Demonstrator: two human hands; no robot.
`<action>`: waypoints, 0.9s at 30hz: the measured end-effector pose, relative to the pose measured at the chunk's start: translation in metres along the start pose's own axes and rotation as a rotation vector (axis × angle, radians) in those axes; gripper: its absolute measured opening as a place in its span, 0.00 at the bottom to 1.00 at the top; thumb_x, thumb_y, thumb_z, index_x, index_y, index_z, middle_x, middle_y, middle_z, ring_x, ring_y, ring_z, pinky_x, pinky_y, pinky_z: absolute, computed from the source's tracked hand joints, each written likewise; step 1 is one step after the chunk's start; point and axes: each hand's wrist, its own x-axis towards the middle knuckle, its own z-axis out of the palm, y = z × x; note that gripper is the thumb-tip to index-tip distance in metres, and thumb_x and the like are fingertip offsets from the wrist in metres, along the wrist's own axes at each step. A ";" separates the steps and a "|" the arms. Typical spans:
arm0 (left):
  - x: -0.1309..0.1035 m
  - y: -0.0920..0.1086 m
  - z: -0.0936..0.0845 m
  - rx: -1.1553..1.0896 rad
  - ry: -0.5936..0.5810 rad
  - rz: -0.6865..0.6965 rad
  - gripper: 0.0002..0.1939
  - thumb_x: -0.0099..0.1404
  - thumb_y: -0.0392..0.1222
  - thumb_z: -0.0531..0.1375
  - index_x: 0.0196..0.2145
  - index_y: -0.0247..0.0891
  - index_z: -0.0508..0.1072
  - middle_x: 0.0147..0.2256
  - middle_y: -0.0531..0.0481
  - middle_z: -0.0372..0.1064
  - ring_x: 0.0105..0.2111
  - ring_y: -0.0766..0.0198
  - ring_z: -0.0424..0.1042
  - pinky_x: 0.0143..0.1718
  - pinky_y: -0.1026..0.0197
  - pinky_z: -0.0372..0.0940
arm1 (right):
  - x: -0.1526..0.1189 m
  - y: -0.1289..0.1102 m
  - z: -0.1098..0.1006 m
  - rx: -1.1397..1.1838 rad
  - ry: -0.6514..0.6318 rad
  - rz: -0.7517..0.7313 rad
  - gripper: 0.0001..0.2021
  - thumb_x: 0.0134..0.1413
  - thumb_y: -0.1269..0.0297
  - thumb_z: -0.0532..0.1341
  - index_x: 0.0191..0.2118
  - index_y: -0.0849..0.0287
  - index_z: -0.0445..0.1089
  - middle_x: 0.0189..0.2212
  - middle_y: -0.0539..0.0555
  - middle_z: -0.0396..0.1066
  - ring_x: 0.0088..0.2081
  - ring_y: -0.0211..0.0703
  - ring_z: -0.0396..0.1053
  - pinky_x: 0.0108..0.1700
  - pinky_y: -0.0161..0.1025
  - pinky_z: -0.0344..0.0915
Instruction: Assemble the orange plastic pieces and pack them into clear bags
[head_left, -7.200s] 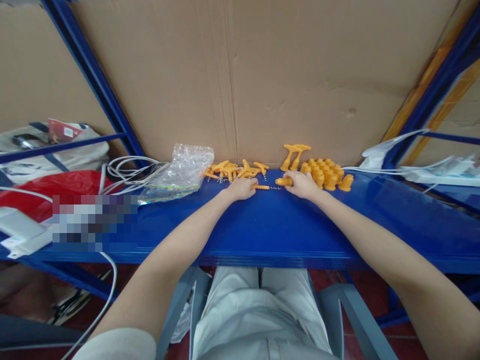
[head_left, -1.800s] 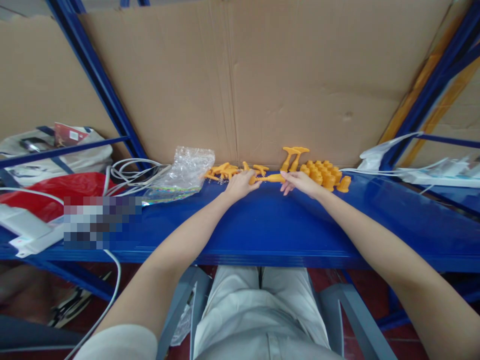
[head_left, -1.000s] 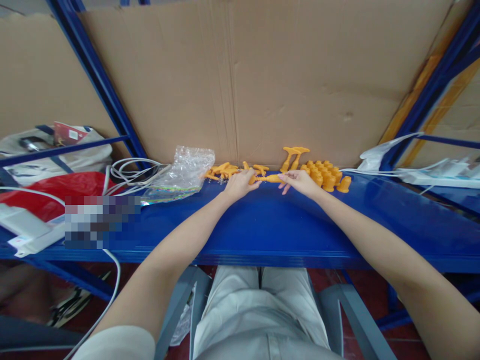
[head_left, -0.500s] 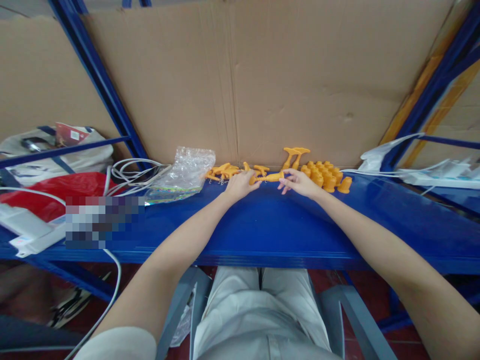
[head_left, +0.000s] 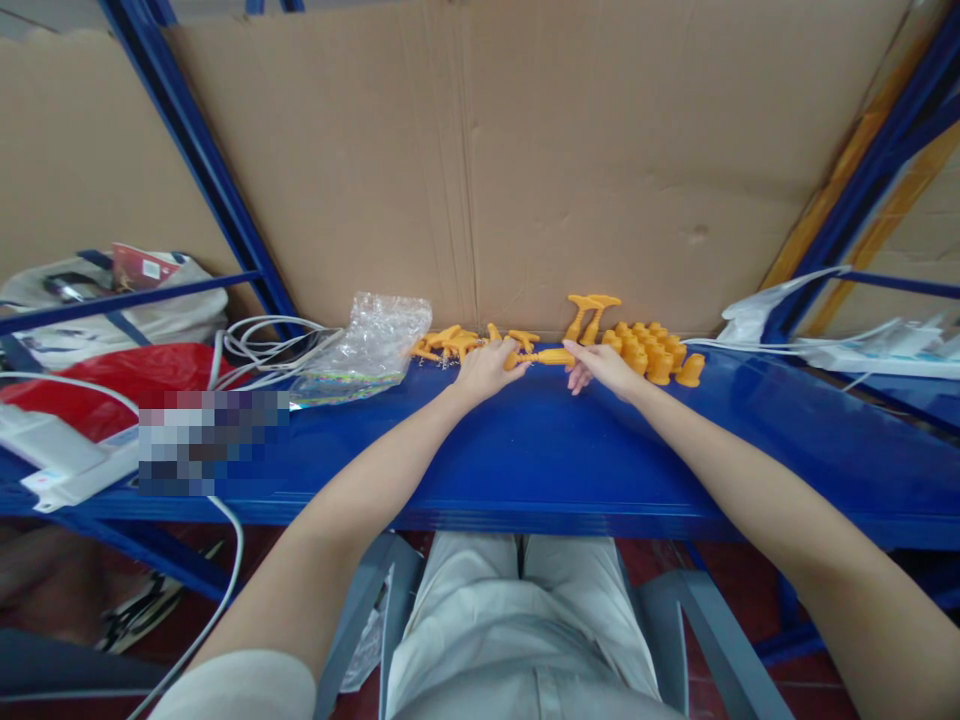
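Observation:
My left hand (head_left: 487, 370) is closed around the yellow T-shaped handle (head_left: 511, 359), its crosspiece mostly hidden by the fingers. My right hand (head_left: 604, 368) pinches the far end of a yellow tapered sleeve (head_left: 553, 356). Handle and sleeve lie in one line between the hands, joined by a thin stem; how they fit is too small to tell. Beyond my left hand lies a pile of yellow T-shaped handles (head_left: 454, 342) with thin metal ends. Close to my right hand stand several yellow cup-like sleeves (head_left: 651, 350) in rows, and two upright T-handled pieces (head_left: 591, 318) behind.
On the blue tabletop (head_left: 525, 460), a clear plastic bag (head_left: 375, 345) lies left of the pile. White cables (head_left: 274, 345), a red bag (head_left: 150, 385) and a power strip (head_left: 75, 470) crowd the left. Cardboard (head_left: 480, 160) walls the back; a blue post (head_left: 202, 170) rises at left.
My right hand has shifted slightly right and its fingers have curled in more. The yellow sleeve between the hands has turned or shifted a little. My left hand stays almost in place.

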 end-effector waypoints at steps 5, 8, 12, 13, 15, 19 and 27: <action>0.000 -0.002 0.001 0.021 0.013 0.027 0.16 0.67 0.50 0.59 0.47 0.38 0.72 0.44 0.41 0.75 0.45 0.53 0.76 0.46 0.53 0.68 | 0.004 0.006 -0.002 -0.018 -0.034 -0.010 0.28 0.59 0.38 0.55 0.24 0.60 0.67 0.16 0.56 0.71 0.16 0.38 0.69 0.19 0.32 0.64; 0.001 -0.002 0.002 0.025 0.016 0.025 0.16 0.66 0.50 0.59 0.47 0.39 0.72 0.44 0.42 0.75 0.44 0.53 0.76 0.46 0.53 0.69 | 0.009 0.013 -0.004 -0.123 0.014 -0.065 0.27 0.59 0.38 0.55 0.32 0.61 0.70 0.24 0.58 0.75 0.20 0.40 0.71 0.24 0.35 0.68; 0.000 -0.002 0.003 0.017 -0.006 0.007 0.16 0.66 0.49 0.60 0.47 0.38 0.72 0.45 0.41 0.74 0.45 0.53 0.75 0.46 0.53 0.69 | 0.013 0.020 -0.003 -0.373 0.162 -0.424 0.24 0.58 0.44 0.60 0.47 0.60 0.71 0.45 0.63 0.75 0.43 0.51 0.75 0.48 0.48 0.71; 0.000 -0.001 0.003 0.015 -0.013 0.005 0.15 0.66 0.49 0.60 0.47 0.38 0.72 0.45 0.41 0.74 0.45 0.52 0.75 0.46 0.53 0.69 | 0.013 0.020 -0.003 -0.429 0.157 -0.535 0.23 0.58 0.45 0.60 0.48 0.59 0.71 0.48 0.64 0.74 0.48 0.53 0.73 0.52 0.51 0.69; 0.000 0.000 0.002 0.019 -0.027 0.001 0.15 0.66 0.48 0.60 0.47 0.38 0.72 0.46 0.40 0.74 0.45 0.52 0.75 0.45 0.53 0.69 | 0.011 0.019 -0.001 -0.531 0.094 -0.709 0.19 0.60 0.49 0.59 0.48 0.57 0.73 0.51 0.63 0.72 0.53 0.54 0.70 0.57 0.54 0.65; -0.002 0.002 0.002 0.028 -0.041 0.034 0.14 0.67 0.46 0.59 0.49 0.40 0.71 0.48 0.41 0.72 0.47 0.53 0.74 0.44 0.55 0.69 | 0.004 0.015 0.006 -0.766 -0.057 -0.808 0.14 0.63 0.59 0.57 0.48 0.56 0.76 0.55 0.62 0.70 0.57 0.54 0.68 0.58 0.56 0.63; -0.002 0.000 0.009 -0.009 -0.056 0.173 0.14 0.68 0.40 0.56 0.50 0.40 0.72 0.50 0.43 0.72 0.48 0.54 0.73 0.48 0.54 0.69 | -0.003 0.013 0.011 -1.102 -0.129 -0.674 0.18 0.61 0.68 0.58 0.55 0.54 0.74 0.58 0.62 0.68 0.59 0.57 0.64 0.56 0.56 0.61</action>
